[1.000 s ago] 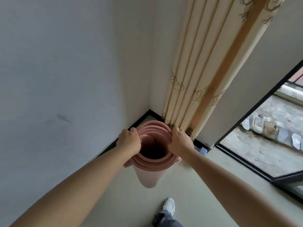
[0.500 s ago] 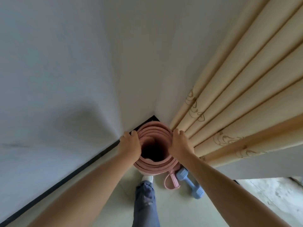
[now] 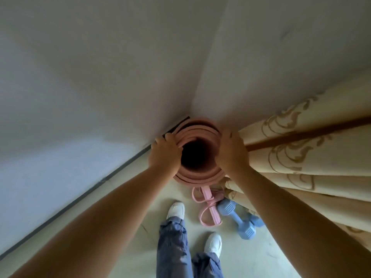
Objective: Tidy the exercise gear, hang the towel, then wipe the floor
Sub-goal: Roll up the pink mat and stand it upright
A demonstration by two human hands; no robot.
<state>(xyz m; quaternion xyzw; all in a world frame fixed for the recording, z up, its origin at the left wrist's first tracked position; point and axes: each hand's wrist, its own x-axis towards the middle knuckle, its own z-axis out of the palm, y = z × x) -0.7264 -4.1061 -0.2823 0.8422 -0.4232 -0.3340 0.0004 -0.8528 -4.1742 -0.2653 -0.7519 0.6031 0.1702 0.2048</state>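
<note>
A rolled pink exercise mat (image 3: pixel 198 174) stands on end in the room's corner, and I look straight down its dark hollow. My left hand (image 3: pixel 165 152) grips the roll's left rim. My right hand (image 3: pixel 232 151) grips its right rim, pressed against the curtain. On the floor at the mat's foot lies a pink resistance band (image 3: pixel 207 207) with loop handles. Two blue dumbbells (image 3: pixel 236 216) lie beside the band, the farther one partly under the curtain.
White walls meet at the corner behind the mat, with a dark skirting strip (image 3: pixel 80 199) along the left wall. A beige patterned curtain (image 3: pixel 305 153) hangs at the right. My feet in white shoes (image 3: pixel 176 210) and blue trousers stand on the pale floor just before the gear.
The view has tipped further down and closer over the mat. The band, both dumbbells and both my feet now show. Both hands keep their hold on the roll's rim.
</note>
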